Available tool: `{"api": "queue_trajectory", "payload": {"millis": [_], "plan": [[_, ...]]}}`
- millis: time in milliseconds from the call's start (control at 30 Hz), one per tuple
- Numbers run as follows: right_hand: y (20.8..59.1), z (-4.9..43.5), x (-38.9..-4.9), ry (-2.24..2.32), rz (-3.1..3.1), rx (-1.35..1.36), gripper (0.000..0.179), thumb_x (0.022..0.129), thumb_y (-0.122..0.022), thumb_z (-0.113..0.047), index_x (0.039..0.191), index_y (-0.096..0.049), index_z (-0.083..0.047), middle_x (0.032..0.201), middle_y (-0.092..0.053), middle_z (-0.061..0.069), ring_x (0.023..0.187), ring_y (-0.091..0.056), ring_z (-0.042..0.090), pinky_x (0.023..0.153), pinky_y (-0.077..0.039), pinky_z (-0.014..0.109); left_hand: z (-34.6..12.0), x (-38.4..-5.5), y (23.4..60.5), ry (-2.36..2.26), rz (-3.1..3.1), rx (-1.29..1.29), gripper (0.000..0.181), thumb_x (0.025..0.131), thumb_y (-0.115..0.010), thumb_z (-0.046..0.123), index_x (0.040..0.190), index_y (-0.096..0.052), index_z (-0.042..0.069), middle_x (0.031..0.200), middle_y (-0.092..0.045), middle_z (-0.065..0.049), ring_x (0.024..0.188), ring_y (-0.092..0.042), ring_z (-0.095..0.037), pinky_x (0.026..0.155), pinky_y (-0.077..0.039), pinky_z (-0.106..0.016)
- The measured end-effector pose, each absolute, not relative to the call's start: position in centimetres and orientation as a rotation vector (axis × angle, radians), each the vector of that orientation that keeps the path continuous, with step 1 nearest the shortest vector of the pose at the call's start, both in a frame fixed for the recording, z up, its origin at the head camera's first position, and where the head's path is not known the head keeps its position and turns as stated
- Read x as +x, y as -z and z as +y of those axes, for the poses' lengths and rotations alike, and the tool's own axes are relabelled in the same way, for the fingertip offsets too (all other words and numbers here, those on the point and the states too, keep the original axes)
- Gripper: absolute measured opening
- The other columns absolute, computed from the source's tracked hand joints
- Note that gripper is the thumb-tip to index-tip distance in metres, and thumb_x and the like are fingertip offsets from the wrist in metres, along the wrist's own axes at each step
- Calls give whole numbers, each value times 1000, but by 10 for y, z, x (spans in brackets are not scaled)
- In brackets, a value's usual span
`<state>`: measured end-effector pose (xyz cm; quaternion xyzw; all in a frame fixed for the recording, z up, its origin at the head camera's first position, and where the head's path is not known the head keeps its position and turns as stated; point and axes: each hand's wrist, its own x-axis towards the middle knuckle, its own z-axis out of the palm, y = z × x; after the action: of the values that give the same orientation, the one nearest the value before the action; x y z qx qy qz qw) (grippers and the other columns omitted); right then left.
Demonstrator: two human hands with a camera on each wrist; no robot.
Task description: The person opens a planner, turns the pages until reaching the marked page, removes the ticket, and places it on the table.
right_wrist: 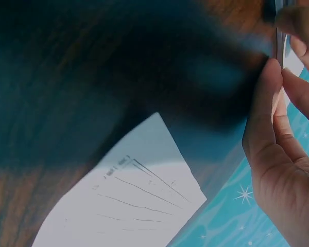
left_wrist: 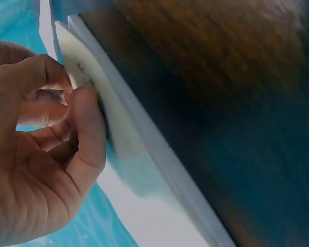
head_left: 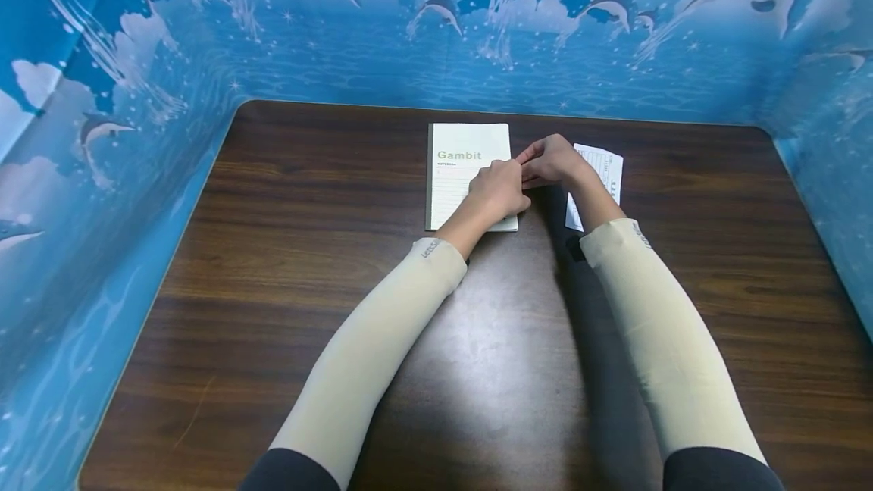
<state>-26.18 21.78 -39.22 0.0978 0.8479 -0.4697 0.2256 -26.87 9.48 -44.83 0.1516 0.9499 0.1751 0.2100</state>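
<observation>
A closed notebook (head_left: 446,192) with a pale cover printed "Gambit" and a dark spine lies on the table toward the far side. My left hand (head_left: 499,188) reaches over its right side; in the left wrist view the curled thumb and fingers pinch the edge of the notebook (left_wrist: 121,121), whose cover lifts slightly there. From the right, my right hand (head_left: 555,161) meets the same edge. In the right wrist view, thumb and forefinger of the right hand (right_wrist: 278,154) pinch that edge, seen as a thin strip. Exactly how many sheets they grip is hidden.
A creased white printed paper slip (head_left: 603,173) lies to the right of the notebook, partly under the right wrist. The dark wooden table (head_left: 307,264) has a blue dolphin-patterned curtain (head_left: 382,59) along its far edge and sides.
</observation>
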Motion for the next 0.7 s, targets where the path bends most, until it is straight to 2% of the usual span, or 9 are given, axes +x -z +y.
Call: {"api": "queue_trajectory", "payload": {"millis": [300,400,533,600,700], "plan": [[398,214,-257,1256,2427,189,29,98,-57,5,123,-69,9,85,-69,0,69,-66,4,70,-58,22,100,-266,451,-390,2676,387,28,99,-63,38,116,-73,18,123,-74,-4,104,-69,-27,85,-57,-46],[400,213,-256,1269,2422,205,28,102,-57,2,127,-68,8,93,-70,4,71,-66,5,72,-58,21,97,-262,445,-396,2671,393,28,102,-61,38,117,-73,18,125,-73,-3,106,-68,-26,88,-56,-44],[400,216,-253,1335,2358,247,31,109,-58,-10,135,-65,5,104,-68,6,75,-66,3,75,-60,20,88,-257,434,-504,2638,369,26,105,-57,38,118,-71,20,127,-72,-3,103,-67,-23,84,-55,-42],[399,217,-251,1385,2312,262,35,111,-58,-14,140,-63,4,109,-67,7,78,-66,4,78,-61,21,79,-250,422,-589,2636,356,26,107,-54,36,118,-69,18,123,-72,-5,98,-67,-24,80,-53,-41],[397,220,-247,1431,2276,244,42,111,-60,-21,146,-59,1,122,-67,11,91,-67,10,88,-63,27,59,-237,404,-692,2687,359,26,110,-50,34,113,-65,13,104,-68,-6,85,-64,-25,72,-50,-41]]}}
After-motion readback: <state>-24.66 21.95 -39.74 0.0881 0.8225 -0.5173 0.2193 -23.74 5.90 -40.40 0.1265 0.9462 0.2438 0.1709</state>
